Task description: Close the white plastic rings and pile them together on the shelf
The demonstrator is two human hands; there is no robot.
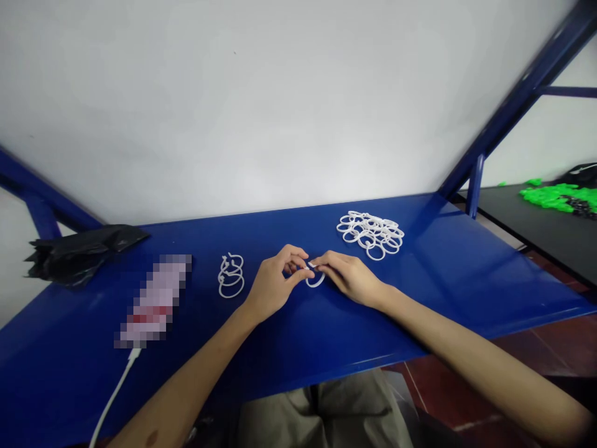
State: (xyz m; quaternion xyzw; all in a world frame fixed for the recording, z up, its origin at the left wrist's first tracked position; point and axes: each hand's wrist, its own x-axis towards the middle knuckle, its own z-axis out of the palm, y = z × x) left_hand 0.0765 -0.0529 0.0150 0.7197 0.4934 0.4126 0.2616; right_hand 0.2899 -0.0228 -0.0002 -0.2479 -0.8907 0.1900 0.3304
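A white plastic ring (316, 284), like a shower curtain ring, is held between both hands just above the blue table. My left hand (274, 280) pinches its left side between thumb and fingers. On the other side, the fingertips of my right hand (353, 277) are closed on the ring's upper right, and they hide part of it. Several similar rings (232, 286) lie overlapping left of my left hand, some with their ends apart. A larger pile of white rings (368, 231) rests beyond my right hand.
The blue table (289, 348) runs up to a pale wall. At left lie a black plastic bag (88, 249) and a blurred-out flat item (152, 302) with a white cable (114, 395). Blue frame bars (508, 106) slant up at the sides. Green pieces (550, 196) cover part of a dark table at right.
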